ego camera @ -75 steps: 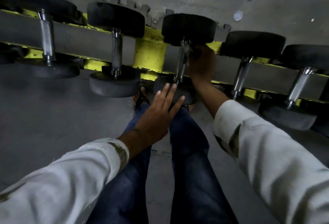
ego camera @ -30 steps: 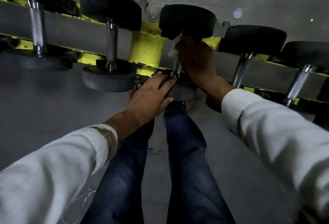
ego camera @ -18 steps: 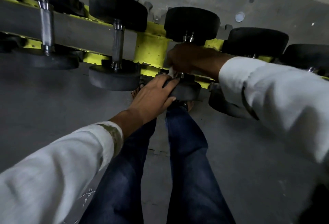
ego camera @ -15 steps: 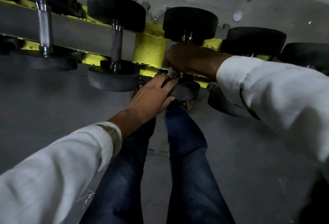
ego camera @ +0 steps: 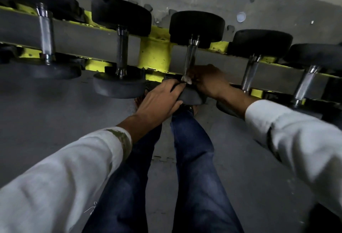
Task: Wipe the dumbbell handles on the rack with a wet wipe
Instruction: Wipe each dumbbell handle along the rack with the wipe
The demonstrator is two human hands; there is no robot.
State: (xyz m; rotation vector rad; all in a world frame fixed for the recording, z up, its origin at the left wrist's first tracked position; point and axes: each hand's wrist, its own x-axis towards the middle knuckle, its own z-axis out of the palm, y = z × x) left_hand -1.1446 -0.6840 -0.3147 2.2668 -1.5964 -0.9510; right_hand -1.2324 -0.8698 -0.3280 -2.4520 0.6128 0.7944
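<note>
On the low yellow-and-grey steel rack in front of me, the middle black rubber-headed dumbbell lies across the rails with its chrome handle running toward me. My left hand reaches forward out of its white sleeve, wrist nearly straight and palm down. Its fingers curl over the rim of that dumbbell's near head and grip it.

My right hand comes in from the right with the back of the hand up, its forearm crossing in front of the neighbouring dumbbell's near head. Its fingers are bunched at the bottom end of the handle, where the chrome meets the near head. They pinch a small crumpled white wet wipe against the metal, and only a scrap of it shows past the fingertips. The fingertips of my two hands are almost touching there, and the upper length of the handle is bare.

Other black dumbbells with chrome handles sit on the rack on both sides. My legs in blue jeans stand on the grey floor below.
</note>
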